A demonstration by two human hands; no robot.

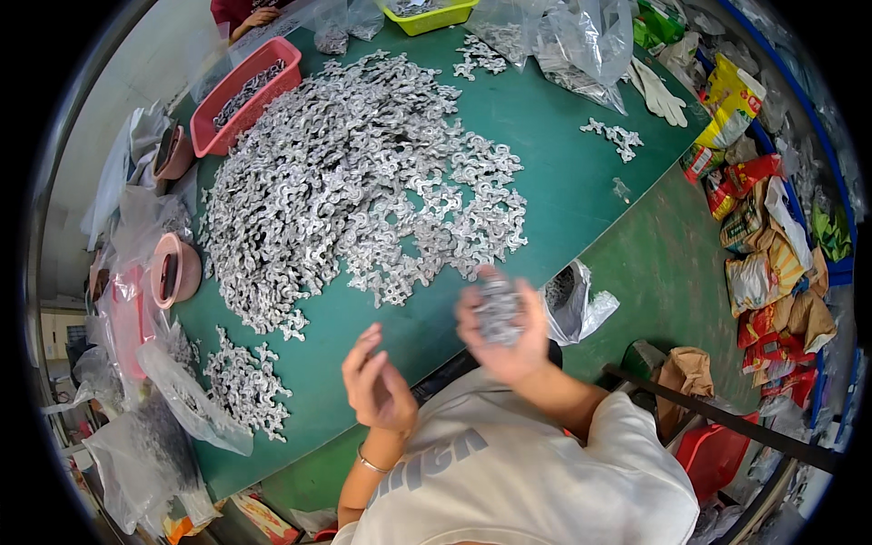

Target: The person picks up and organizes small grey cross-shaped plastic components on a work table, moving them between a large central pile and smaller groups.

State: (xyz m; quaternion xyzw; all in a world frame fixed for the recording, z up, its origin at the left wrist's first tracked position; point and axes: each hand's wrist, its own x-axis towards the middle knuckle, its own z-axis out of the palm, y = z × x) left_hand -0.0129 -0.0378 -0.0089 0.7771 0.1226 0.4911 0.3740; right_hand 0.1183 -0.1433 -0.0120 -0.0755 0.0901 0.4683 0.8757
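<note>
A handful of small grey metal parts (499,311) fills my right hand (525,356), whose fingers curl up around them near the table's front edge. That hand is smeared by motion. My left hand (379,381) is raised beside it with its fingers apart and loosely bent, and nothing shows in it. Beyond both hands a big heap of the same branched metal parts (318,182) spreads over the green table (559,182). A smaller pile of metal parts (245,383) lies at the table's left, past my left hand.
A red bin (289,77) holding metal parts stands at the far left, a yellow-green bin (427,20) at the back. Plastic bags (586,50) and a white glove (658,93) lie far right. Pink bowls (184,272) line the left edge. Another person's hand (262,16) shows at the back.
</note>
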